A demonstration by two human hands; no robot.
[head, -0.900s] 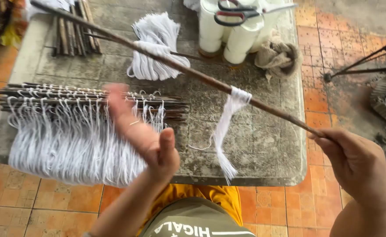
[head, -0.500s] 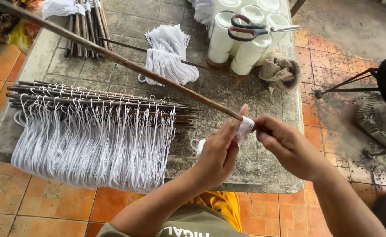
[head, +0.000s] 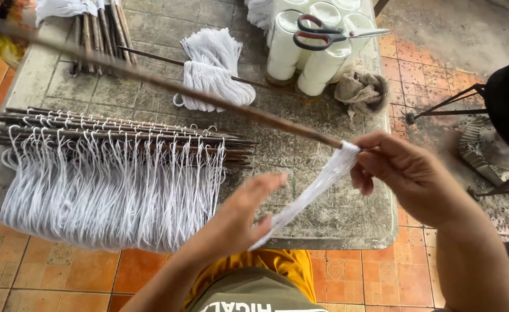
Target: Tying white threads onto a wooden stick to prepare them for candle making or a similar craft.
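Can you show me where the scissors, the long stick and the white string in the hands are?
scissors (head: 324,36): head view, on the red handles.
long stick (head: 208,95): head view, on its middle.
white string (head: 318,188): head view, mid-strand between the hands.

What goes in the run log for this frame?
right hand: grips stick | left hand: pulls white string bundle taut | table: strung sticks
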